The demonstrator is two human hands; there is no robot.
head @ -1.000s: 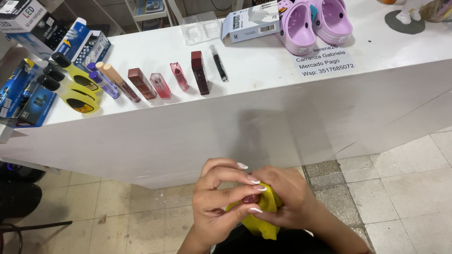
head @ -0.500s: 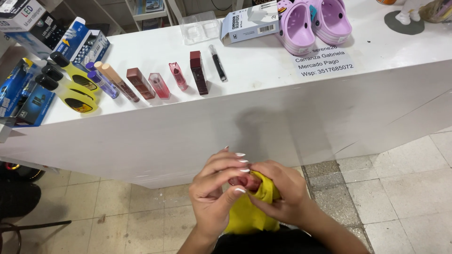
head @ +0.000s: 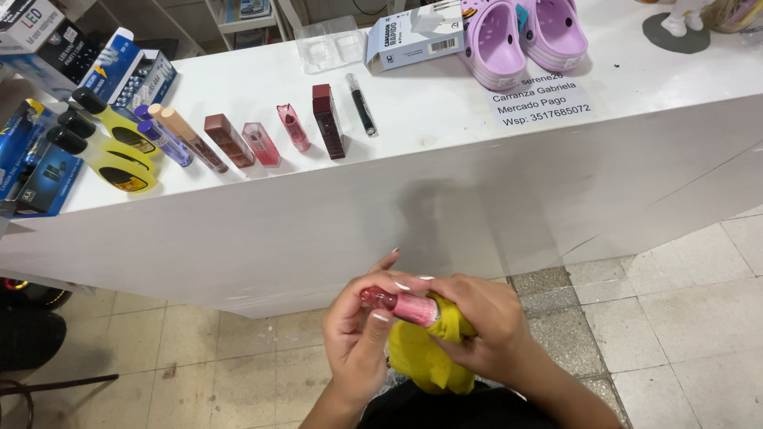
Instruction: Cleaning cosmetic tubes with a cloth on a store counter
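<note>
Low in the head view, both my hands meet below the edge of a white counter [head: 445, 199]. My right hand [head: 489, 334] holds a crumpled yellow cloth [head: 425, 361] wrapped around one end of a small pink tube [head: 401, 305]. My left hand [head: 362, 334] pinches the tube's other end, a clear red cap, with thumb and fingers. The tube lies roughly level between the hands.
On the counter lies a row of small cosmetic tubes and bottles [head: 262, 141], yellow bottles with black caps [head: 111, 151], boxed goods [head: 48, 48] at left, a white carton [head: 413, 36], lilac clogs [head: 520, 36] and a paper note [head: 540, 103]. Tiled floor [head: 675, 318] lies below.
The hands have parted a little and the cloth has slid back. The pink tube, hidden inside the cloth before, now shows between my fingers.
</note>
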